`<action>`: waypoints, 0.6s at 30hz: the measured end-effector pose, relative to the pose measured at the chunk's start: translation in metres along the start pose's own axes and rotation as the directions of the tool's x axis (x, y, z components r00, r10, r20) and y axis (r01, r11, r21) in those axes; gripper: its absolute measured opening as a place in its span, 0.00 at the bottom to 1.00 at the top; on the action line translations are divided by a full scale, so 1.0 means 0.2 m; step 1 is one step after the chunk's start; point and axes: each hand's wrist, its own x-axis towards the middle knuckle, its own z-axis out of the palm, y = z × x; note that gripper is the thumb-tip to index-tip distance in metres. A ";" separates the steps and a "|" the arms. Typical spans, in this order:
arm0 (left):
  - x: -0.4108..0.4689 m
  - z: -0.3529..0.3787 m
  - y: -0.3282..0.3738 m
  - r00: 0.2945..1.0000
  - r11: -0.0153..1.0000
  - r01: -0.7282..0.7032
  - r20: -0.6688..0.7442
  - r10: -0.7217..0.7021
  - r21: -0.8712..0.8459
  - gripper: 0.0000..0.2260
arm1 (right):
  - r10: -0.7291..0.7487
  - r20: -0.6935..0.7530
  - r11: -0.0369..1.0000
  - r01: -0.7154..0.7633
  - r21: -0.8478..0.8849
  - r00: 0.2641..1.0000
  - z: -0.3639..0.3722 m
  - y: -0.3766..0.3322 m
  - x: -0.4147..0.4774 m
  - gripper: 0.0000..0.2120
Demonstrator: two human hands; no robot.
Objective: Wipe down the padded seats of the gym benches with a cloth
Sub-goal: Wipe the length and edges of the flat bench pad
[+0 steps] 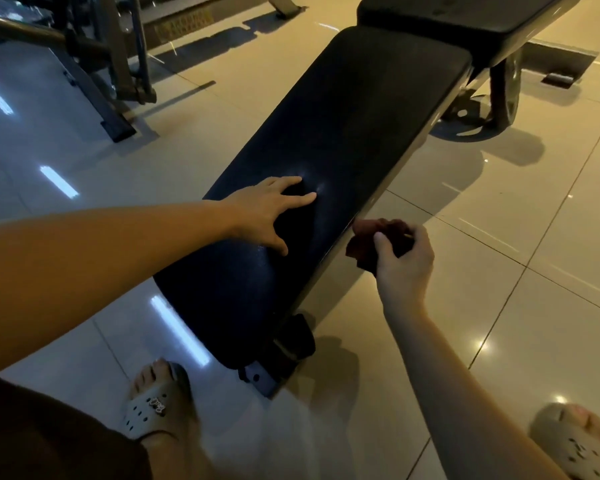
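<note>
A long black padded bench pad (333, 133) runs diagonally from bottom centre to top right. My left hand (271, 213) rests on its near half with fingers spread and pressing into the padding. My right hand (404, 259) is just off the pad's right edge, above the floor, gripping a bunched dark red cloth (364, 244). The cloth sits right beside the pad's side edge; I cannot tell whether it touches. A second black pad (465, 15) of the same bench lies beyond the first at the top.
Glossy beige floor tiles surround the bench. The bench's metal foot bracket (262, 379) and wheel (506, 88) stick out below it. A dark machine frame (118, 64) stands at the top left. My feet in pale perforated sandals (156, 400) stand near the bench's end.
</note>
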 end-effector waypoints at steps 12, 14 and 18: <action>-0.03 0.03 0.07 0.995 0.994 0.086 -0.049 -0.083 0.063 0.56 | 0.016 0.241 0.988 -0.052 0.144 0.970 0.05 0.09 -0.24 0.12; -0.11 0.07 0.07 0.979 0.985 0.171 -0.110 -0.171 -0.015 0.50 | -0.057 0.304 0.995 0.028 0.099 0.951 0.04 0.05 -0.26 0.18; -0.39 0.21 0.10 0.870 0.837 0.314 -0.217 -0.443 -0.448 0.18 | -0.059 0.348 0.995 0.025 0.100 0.936 0.07 0.00 -0.35 0.17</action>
